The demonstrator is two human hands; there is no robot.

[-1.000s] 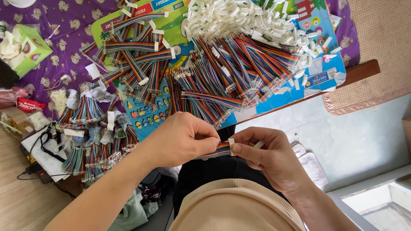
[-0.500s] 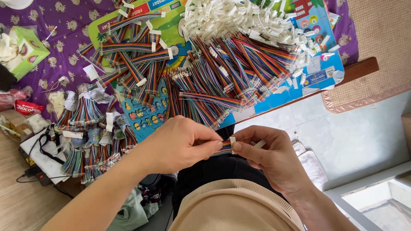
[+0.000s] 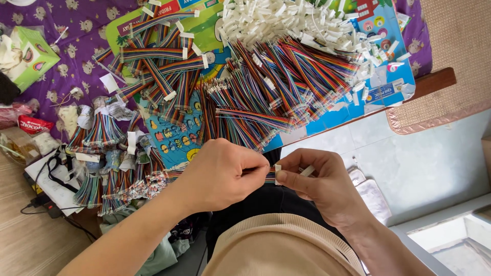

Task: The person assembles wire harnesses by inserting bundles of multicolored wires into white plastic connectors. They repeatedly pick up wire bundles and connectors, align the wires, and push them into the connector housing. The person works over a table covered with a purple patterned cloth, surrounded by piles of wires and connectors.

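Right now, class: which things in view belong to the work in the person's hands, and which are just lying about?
In use:
left hand
right hand
rainbow ribbon cable
white connector
pile of ribbon cables
heap of white connectors

Lying about:
green tissue box
red snack packet
black cord

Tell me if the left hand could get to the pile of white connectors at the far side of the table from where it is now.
Probably yes. The left hand is pinching a rainbow ribbon cable together with the right hand, so it is occupied. The white connectors lie open beyond the heaped cable bundles, with nothing covering them.
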